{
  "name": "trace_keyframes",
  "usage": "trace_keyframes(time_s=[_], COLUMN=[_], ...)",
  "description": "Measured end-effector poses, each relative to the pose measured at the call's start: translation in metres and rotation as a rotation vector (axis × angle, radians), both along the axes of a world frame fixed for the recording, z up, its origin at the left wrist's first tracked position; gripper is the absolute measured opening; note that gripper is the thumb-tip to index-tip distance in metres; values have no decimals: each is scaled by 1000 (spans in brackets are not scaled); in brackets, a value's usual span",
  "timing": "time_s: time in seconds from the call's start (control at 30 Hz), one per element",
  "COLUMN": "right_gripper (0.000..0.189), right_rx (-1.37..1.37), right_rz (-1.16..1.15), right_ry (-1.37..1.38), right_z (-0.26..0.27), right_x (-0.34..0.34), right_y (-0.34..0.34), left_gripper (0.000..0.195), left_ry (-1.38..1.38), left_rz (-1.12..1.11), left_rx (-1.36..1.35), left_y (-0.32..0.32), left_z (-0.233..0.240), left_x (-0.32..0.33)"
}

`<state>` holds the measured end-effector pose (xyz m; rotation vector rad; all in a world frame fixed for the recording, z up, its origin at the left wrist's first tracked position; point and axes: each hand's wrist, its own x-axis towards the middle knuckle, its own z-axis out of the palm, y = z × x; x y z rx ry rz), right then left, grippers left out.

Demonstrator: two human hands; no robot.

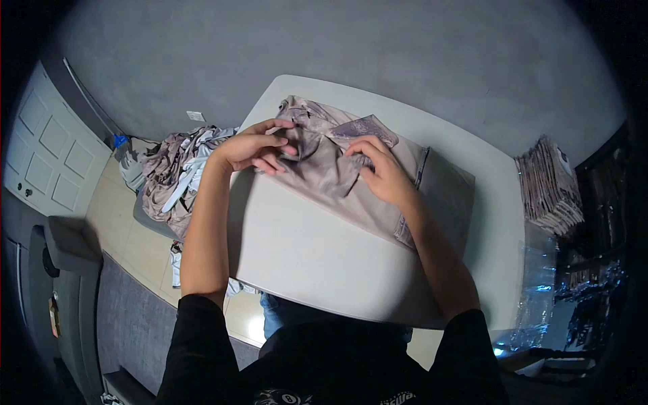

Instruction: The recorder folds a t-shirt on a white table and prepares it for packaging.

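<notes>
A pinkish-beige garment (329, 174) with darker printed patches lies partly folded and creased across the white table (314, 253). Over its far left end is my left hand (258, 147), with its fingers spread and nothing seen held in them. My right hand (382, 169) rests on the middle of the garment. Its fingers curl around a raised fold of cloth, but whether they pinch it is unclear. A flat grey panel (448, 190) lies at the garment's right end, partly covered by it and by my right forearm.
Left of the table, a heap of similar clothes (172, 177) sits on a low seat. At the table's right edge stand a stack of folded garments (549, 187) and clear plastic bags (536, 288). A grey wall (354, 40) runs behind; a grey sofa (71, 304) is lower left.
</notes>
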<state>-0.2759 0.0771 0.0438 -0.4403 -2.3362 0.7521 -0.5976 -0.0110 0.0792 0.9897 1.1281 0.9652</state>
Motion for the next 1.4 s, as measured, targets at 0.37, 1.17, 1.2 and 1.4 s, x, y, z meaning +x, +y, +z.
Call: trace_keyframes(time_s=[0.37, 1.17, 1.2, 1.4], right_gripper=[37, 38, 38, 33], right_rx=[328, 214, 216, 167], right_rz=[-249, -308, -306, -273], right_ry=[-154, -44, -41, 282], right_z=[-3, -8, -10, -12], right_x=[12, -24, -24, -6], right_y=[-1, 26, 28, 28], left_gripper=[39, 20, 20, 22], left_ry=[941, 627, 628, 691], left_rz=[316, 550, 582, 644], left_rx=[419, 611, 625, 614], left_y=[43, 64, 64, 60], left_z=[-59, -89, -90, -87], left_x=[26, 32, 31, 27])
